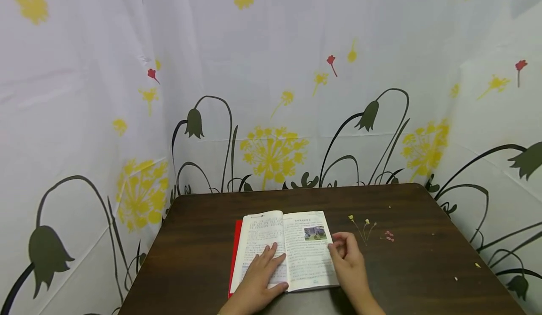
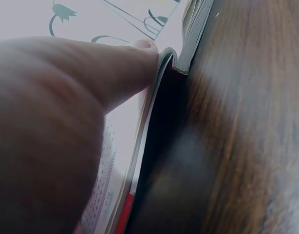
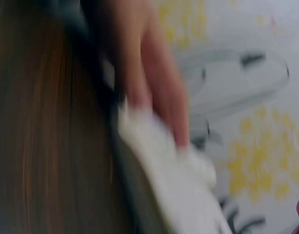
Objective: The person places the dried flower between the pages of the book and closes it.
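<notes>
White-paged, the printed book (image 1: 298, 254) lies open, red-edged at left.

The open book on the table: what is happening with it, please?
A person is handling the open book on a dark table. The left hand lies spread on the left page. The right hand is at the right page's outer edge; whether it pinches paper is unclear. Small flowers lie to the book's right.

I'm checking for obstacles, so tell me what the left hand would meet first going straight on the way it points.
The left hand would likely meet the center fold of the open book first, then the right page; its spread fingers make the exact line uncertain.
</notes>
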Action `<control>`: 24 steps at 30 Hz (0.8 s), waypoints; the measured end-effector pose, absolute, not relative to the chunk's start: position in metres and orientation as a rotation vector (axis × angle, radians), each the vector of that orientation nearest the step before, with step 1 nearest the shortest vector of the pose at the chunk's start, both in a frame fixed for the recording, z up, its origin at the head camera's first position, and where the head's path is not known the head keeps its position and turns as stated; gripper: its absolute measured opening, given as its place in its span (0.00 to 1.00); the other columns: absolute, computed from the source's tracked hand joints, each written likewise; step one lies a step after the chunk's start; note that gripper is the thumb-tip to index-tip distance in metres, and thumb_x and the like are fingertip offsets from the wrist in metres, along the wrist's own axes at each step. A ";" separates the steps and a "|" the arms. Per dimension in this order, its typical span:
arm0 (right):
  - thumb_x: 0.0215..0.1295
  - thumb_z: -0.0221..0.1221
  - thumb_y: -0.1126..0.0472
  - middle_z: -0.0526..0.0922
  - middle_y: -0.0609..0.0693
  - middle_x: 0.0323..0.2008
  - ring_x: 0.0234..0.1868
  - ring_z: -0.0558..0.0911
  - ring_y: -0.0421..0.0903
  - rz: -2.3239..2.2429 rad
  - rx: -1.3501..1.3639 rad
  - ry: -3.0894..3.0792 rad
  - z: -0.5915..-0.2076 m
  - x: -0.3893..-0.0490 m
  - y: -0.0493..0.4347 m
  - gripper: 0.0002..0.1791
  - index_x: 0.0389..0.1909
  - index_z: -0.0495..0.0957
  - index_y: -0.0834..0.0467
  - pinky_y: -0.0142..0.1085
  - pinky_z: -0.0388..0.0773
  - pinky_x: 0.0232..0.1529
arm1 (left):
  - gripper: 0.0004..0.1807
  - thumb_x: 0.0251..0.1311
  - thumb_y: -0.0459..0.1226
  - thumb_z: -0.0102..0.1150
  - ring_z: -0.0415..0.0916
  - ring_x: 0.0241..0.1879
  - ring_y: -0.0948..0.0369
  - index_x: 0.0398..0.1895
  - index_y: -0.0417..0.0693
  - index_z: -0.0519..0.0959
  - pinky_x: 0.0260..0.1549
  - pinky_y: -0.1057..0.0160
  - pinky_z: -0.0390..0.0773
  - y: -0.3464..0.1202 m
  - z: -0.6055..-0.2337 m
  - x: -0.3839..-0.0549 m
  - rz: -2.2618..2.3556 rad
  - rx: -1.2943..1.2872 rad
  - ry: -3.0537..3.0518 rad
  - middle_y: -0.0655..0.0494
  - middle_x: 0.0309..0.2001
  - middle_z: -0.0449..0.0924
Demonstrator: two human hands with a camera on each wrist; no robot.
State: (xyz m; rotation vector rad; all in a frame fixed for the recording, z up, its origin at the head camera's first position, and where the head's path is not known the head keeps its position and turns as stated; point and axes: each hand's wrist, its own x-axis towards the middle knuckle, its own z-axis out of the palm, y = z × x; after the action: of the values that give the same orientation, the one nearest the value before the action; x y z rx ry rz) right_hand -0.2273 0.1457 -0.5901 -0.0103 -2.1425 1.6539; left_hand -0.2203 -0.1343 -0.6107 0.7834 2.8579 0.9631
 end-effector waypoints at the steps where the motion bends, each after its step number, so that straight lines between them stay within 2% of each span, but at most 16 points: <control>1: 0.69 0.68 0.73 0.84 0.54 0.34 0.24 0.70 0.35 1.734 0.036 -2.088 -0.589 -0.227 0.133 0.14 0.52 0.80 0.61 0.29 0.68 0.24 | 0.39 0.70 0.58 0.67 0.55 0.86 0.37 0.80 0.55 0.72 0.78 0.25 0.57 -0.135 -0.611 -0.218 0.970 0.788 2.865 0.43 0.87 0.59; 4: 0.71 0.67 0.72 0.82 0.57 0.37 0.23 0.68 0.35 1.930 0.141 -2.028 -0.590 -0.232 0.103 0.15 0.56 0.77 0.65 0.29 0.66 0.22 | 0.38 0.70 0.57 0.68 0.58 0.84 0.37 0.79 0.54 0.73 0.76 0.25 0.60 -0.135 -0.613 -0.215 0.979 0.814 2.908 0.42 0.85 0.61; 8: 0.72 0.66 0.71 0.81 0.54 0.36 0.20 0.66 0.33 1.959 0.103 -2.161 -0.609 -0.242 0.088 0.19 0.59 0.73 0.65 0.27 0.64 0.21 | 0.37 0.71 0.57 0.68 0.61 0.84 0.38 0.78 0.56 0.74 0.76 0.26 0.62 -0.131 -0.617 -0.217 0.977 0.829 2.950 0.43 0.85 0.63; 13: 0.69 0.70 0.69 0.81 0.51 0.34 0.20 0.70 0.34 1.879 -0.007 -2.312 -0.624 -0.247 0.089 0.15 0.52 0.77 0.57 0.27 0.67 0.21 | 0.37 0.71 0.58 0.66 0.58 0.85 0.40 0.79 0.58 0.73 0.78 0.27 0.60 -0.130 -0.617 -0.220 0.948 0.802 2.923 0.47 0.86 0.61; 17: 0.73 0.69 0.63 0.85 0.56 0.42 0.22 0.75 0.36 1.978 0.058 -2.311 -0.624 -0.249 0.090 0.14 0.54 0.79 0.58 0.28 0.71 0.18 | 0.37 0.71 0.58 0.66 0.57 0.86 0.40 0.79 0.58 0.73 0.79 0.28 0.59 -0.132 -0.615 -0.220 0.937 0.777 2.921 0.47 0.87 0.60; 20: 0.77 0.66 0.63 0.84 0.60 0.49 0.23 0.78 0.39 2.098 0.061 -2.275 -0.622 -0.248 0.091 0.14 0.58 0.78 0.60 0.30 0.73 0.15 | 0.37 0.71 0.58 0.66 0.56 0.86 0.41 0.79 0.58 0.73 0.80 0.28 0.58 -0.133 -0.613 -0.220 0.954 0.756 2.913 0.48 0.87 0.60; 22: 0.77 0.63 0.66 0.83 0.60 0.46 0.24 0.78 0.40 2.090 0.022 -2.286 -0.620 -0.247 0.093 0.10 0.55 0.80 0.61 0.30 0.73 0.16 | 0.37 0.71 0.58 0.67 0.56 0.86 0.41 0.79 0.58 0.73 0.80 0.28 0.58 -0.133 -0.614 -0.219 0.960 0.757 2.911 0.47 0.87 0.60; 24: 0.74 0.62 0.69 0.83 0.55 0.40 0.26 0.77 0.38 1.976 0.021 -2.369 -0.620 -0.245 0.096 0.06 0.47 0.84 0.58 0.29 0.74 0.22 | 0.37 0.71 0.57 0.67 0.57 0.86 0.40 0.79 0.58 0.74 0.79 0.27 0.59 -0.134 -0.615 -0.217 0.968 0.757 2.904 0.47 0.87 0.60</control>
State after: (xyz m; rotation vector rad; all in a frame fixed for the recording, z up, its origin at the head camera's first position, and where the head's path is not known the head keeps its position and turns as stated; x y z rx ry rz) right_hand -0.2447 0.0957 -0.6196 0.0209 -2.3685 1.9756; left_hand -0.2172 -0.1340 -0.6145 0.7572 2.9044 0.9675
